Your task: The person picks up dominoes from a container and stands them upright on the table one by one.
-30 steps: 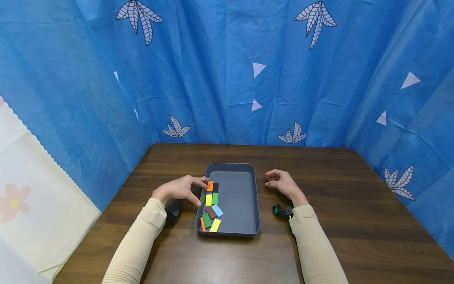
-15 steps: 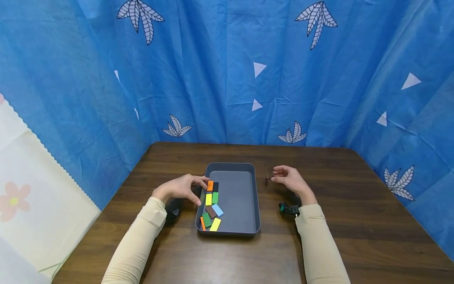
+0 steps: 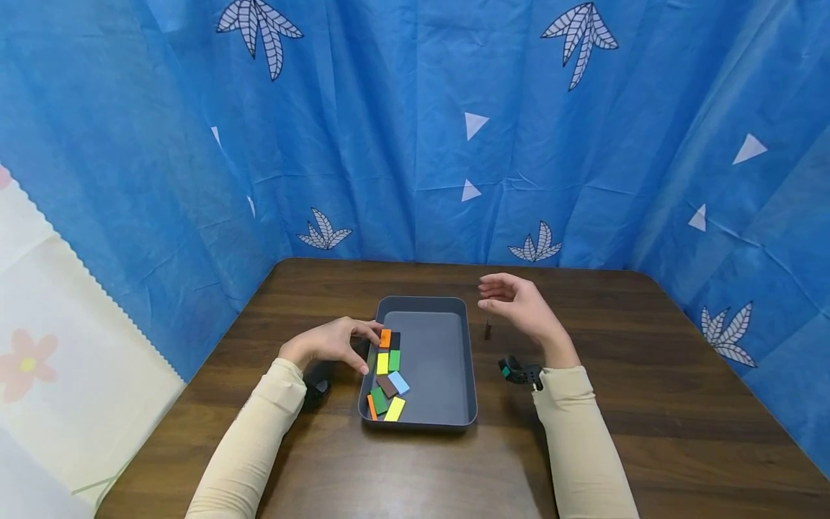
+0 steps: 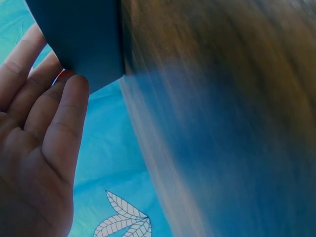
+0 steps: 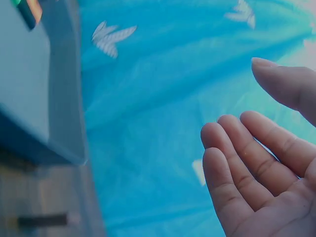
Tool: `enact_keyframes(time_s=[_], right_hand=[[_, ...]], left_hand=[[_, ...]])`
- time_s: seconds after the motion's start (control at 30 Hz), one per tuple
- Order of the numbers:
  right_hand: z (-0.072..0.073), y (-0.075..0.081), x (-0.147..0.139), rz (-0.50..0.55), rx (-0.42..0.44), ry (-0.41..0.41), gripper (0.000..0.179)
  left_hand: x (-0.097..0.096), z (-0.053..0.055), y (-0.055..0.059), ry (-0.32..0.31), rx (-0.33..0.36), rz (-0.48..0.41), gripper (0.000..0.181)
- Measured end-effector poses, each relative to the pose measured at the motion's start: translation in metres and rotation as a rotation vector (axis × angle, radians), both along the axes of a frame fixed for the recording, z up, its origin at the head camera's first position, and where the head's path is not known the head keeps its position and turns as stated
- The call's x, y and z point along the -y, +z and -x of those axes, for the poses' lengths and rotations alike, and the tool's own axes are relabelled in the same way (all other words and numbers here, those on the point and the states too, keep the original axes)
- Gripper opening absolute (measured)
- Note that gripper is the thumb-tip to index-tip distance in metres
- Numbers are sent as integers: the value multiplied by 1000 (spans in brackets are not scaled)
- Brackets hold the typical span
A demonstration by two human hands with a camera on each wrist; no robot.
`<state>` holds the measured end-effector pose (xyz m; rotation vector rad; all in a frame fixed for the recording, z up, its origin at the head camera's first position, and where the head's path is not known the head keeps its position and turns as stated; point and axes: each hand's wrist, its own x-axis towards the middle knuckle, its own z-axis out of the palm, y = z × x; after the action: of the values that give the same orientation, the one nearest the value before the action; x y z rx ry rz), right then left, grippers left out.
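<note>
My left hand (image 3: 333, 342) reaches over the left rim of a dark grey tray (image 3: 447, 427), fingertips beside an orange block (image 3: 385, 338). In the left wrist view the fingers (image 4: 64, 118) extend behind the tray's wall. Along the tray's left side lie several flat blocks, among them black (image 3: 395, 341), yellow (image 3: 382, 363), green (image 3: 395, 360), brown (image 3: 387, 386) and light blue (image 3: 398, 382). Right of the tray, a thin dark brown block (image 3: 488, 330) stands on the table. My right hand (image 3: 519, 303) is raised near it, thumb and fingers apart, holding nothing.
The dark wooden table (image 3: 648, 404) extends around the tray. A blue curtain (image 3: 415, 144) hangs behind it, with a pale cloth (image 3: 78, 389) at the left. A black strap device (image 3: 521, 373) is on the right wrist.
My right hand has let go of the brown block, drawn off to the right, then risen up and back to the left. The left hand and the blocks in the tray keep their places.
</note>
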<state>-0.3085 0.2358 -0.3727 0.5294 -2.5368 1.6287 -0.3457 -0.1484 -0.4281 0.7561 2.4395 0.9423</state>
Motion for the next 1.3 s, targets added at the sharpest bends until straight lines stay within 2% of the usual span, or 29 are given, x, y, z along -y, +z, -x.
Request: enact_keyframes(time_s=[0.13, 0.27, 0.43, 0.57, 0.93, 1.3], right_hand=[[-9, 13, 15, -2, -29, 36, 46], [-13, 17, 33, -28, -41, 80, 45], [-3, 18, 55, -72, -53, 122, 44], [9, 16, 74, -78, -31, 145, 42], [39, -10, 119, -139, 69, 253, 41], [49, -34, 134, -250, 176, 295, 48]], left_hand=[[0, -1, 2, -3, -5, -1, 51], [0, -1, 3, -3, -5, -8, 51], [1, -1, 4, 3, -9, -10, 51], [1, -1, 4, 5, -10, -7, 52], [0, -4, 4, 6, -13, 9, 50], [1, 1, 3, -31, -59, 3, 49]])
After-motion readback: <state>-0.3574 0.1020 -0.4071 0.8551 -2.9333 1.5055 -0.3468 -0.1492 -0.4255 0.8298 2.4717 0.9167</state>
